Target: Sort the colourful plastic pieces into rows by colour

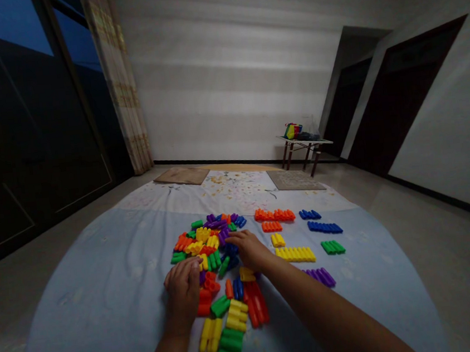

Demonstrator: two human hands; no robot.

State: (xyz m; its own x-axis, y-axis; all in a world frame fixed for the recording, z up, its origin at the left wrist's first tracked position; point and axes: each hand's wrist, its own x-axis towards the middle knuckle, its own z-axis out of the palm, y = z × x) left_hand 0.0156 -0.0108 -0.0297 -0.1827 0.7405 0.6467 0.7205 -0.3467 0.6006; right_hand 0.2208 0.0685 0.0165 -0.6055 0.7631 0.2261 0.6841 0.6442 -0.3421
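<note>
A heap of colourful plastic building blocks, ribbed like joined tubes, lies in the middle of the table. My left hand rests against the near left side of the heap, fingers loosely bent and beside a yellow block. Reaching in from the right, my right hand has its fingers stretched over dark blue blocks and next to a purple block. Its thumb and the undersides of its fingers are hidden. No block shows clearly gripped in either hand.
Right of the heap, blocks lie grouped by colour: orange, blue, yellow, green and purple. Larger red blocks and green blocks lie nearer me. Two flat boards sit at the table's far edge.
</note>
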